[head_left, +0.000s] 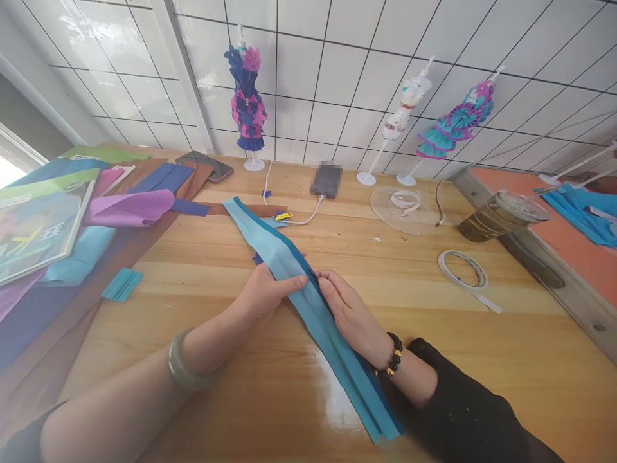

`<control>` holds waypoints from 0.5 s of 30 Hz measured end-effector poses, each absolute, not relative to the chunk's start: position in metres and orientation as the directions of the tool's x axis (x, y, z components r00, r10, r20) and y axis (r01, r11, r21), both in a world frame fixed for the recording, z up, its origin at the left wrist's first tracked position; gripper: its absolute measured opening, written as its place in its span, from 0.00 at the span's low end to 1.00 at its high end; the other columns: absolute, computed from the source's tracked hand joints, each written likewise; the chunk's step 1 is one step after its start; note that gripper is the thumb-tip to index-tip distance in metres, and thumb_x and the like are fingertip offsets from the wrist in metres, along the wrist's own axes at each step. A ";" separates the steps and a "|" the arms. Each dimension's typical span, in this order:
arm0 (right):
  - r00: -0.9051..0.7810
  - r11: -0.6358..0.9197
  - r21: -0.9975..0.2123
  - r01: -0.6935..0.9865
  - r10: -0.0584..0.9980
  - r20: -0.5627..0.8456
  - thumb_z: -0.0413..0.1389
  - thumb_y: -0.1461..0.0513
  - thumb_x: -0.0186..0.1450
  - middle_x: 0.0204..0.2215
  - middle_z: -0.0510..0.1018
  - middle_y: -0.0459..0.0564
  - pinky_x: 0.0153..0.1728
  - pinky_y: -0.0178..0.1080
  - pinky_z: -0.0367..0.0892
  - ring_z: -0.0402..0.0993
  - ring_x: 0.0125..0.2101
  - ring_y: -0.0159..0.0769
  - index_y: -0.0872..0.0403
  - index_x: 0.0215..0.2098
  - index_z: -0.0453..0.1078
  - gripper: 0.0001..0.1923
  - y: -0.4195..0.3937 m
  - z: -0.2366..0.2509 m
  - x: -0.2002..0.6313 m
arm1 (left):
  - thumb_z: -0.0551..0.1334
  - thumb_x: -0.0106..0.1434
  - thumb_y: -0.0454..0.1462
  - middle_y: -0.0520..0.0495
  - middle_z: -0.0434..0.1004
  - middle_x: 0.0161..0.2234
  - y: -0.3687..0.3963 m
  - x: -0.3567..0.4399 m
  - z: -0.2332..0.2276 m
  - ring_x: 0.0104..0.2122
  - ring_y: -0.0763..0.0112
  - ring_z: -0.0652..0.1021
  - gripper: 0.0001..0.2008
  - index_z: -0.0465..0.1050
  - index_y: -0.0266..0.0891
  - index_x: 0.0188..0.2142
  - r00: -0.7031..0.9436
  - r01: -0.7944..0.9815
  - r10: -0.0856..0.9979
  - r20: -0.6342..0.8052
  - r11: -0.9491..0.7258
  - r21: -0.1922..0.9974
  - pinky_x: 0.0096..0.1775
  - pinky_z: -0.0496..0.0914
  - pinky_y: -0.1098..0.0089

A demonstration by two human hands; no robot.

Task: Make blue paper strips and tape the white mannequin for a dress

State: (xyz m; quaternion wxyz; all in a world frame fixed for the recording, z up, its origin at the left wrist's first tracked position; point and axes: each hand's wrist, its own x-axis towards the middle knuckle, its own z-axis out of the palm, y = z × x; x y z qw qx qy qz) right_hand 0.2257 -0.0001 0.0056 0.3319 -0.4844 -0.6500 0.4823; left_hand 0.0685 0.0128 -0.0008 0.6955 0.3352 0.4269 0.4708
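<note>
Long blue paper strip (308, 289) laid diagonally across the wooden table (482, 360), flat for folding. Left hand (265, 292) pinching its pale edge, right hand (349, 312) pinching beside it, fingertips nearly touching to steady 1 crease. Tape roll (463, 269) well apart.

Glossy white tiled wall (337, 71) with dark grout behind a varnished wooden tabletop (530, 360); daylight enters a window (12, 164) at left

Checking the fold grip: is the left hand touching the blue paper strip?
Touching. The head view shows the left hand with fingers pressed on the blue paper strip.
</note>
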 end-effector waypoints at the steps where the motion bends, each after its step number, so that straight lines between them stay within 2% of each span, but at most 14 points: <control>1: -0.310 0.066 -0.949 0.310 0.950 -0.035 0.42 0.56 0.67 0.40 0.73 0.48 0.43 0.36 0.64 0.68 0.40 0.33 0.52 0.44 0.64 0.14 0.000 0.006 0.226 | 0.70 0.45 0.38 0.43 0.79 0.36 0.013 0.069 -0.001 0.35 0.60 0.77 0.28 0.69 0.36 0.46 0.192 -0.367 0.941 -0.279 0.332 0.869 0.40 0.70 0.61; 8: -0.303 0.056 -0.949 0.309 0.952 -0.042 0.42 0.56 0.67 0.39 0.73 0.47 0.42 0.35 0.64 0.68 0.39 0.33 0.51 0.43 0.64 0.13 0.000 0.008 0.225 | 0.69 0.46 0.37 0.43 0.78 0.36 0.013 0.069 -0.002 0.36 0.60 0.77 0.27 0.68 0.36 0.47 0.207 -0.363 0.942 -0.266 0.326 0.873 0.41 0.70 0.60; 15: -0.309 0.052 -0.950 0.309 0.950 -0.049 0.42 0.56 0.67 0.38 0.73 0.47 0.41 0.35 0.64 0.68 0.38 0.33 0.51 0.43 0.65 0.14 0.000 0.008 0.225 | 0.69 0.46 0.37 0.47 0.78 0.32 0.013 0.068 0.002 0.33 0.63 0.77 0.23 0.70 0.37 0.44 0.182 -0.408 0.940 -0.287 0.338 0.848 0.39 0.70 0.63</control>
